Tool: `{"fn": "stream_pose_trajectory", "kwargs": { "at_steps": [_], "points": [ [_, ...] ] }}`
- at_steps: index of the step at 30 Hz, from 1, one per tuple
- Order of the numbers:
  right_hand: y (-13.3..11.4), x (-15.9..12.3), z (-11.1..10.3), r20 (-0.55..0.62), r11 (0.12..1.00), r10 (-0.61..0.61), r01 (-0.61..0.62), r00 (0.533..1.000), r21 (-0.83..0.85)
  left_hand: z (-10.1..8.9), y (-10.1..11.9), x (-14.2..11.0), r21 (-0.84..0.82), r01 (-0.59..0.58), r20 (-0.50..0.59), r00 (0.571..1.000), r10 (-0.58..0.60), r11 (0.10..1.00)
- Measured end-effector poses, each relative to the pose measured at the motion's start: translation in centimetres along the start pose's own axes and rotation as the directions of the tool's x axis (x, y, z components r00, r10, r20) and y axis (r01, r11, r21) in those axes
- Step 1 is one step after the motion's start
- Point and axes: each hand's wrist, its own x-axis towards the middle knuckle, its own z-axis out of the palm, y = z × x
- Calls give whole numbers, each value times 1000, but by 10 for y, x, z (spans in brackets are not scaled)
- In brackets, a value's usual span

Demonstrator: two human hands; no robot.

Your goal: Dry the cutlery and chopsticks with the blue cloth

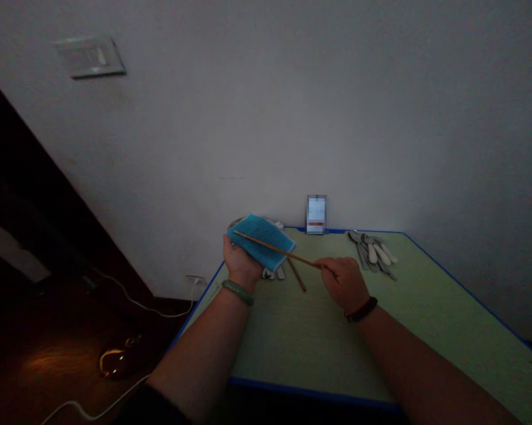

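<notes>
My left hand (pixel 240 264) is closed on a folded blue cloth (pixel 262 239), held up over the far left corner of the green table (pixel 301 336). My right hand (pixel 344 282) pinches one end of a thin wooden chopstick (pixel 278 250), which reaches left and lies across the cloth. A second chopstick (pixel 297 275) rests on the table just below, between the two hands. Some grey cutlery (pixel 274 274) shows under the cloth, mostly hidden by it.
A pile of metal spoons (pixel 374 252) lies at the table's far right. A small blurred card (pixel 316 215) leans against the white wall. The table has a blue rim. White cables (pixel 128 301) run over the dark floor on the left.
</notes>
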Motion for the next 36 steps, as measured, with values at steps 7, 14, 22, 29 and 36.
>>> {"fn": "stream_pose_trajectory", "kwargs": {
  "at_steps": [7, 14, 22, 29, 36],
  "points": [
    [-2, 0, 4, 26, 999, -32, 33, 999, -10, -3, -1, 2, -19, 12, 14, 1000, -12, 1000],
    [-1, -1, 8, 44, 999, -19, 21, 999, -31, -8, -3, 6, 37, -41, -36, 998, 42, 998],
    [-2, -1, 10, 82, 997, -59, 54, 995, 60, -7, -5, 5, 35, -45, -14, 999, 45, 998],
    [-4, -1, 11, 125, 998, -66, 67, 990, 3, 0, -7, 1, 68, -33, 19, 999, 32, 997],
    [-5, -2, 10, 171, 990, -89, 107, 981, -96, -2, -9, 1, 86, -36, 51, 998, 32, 996]
  ]
}}
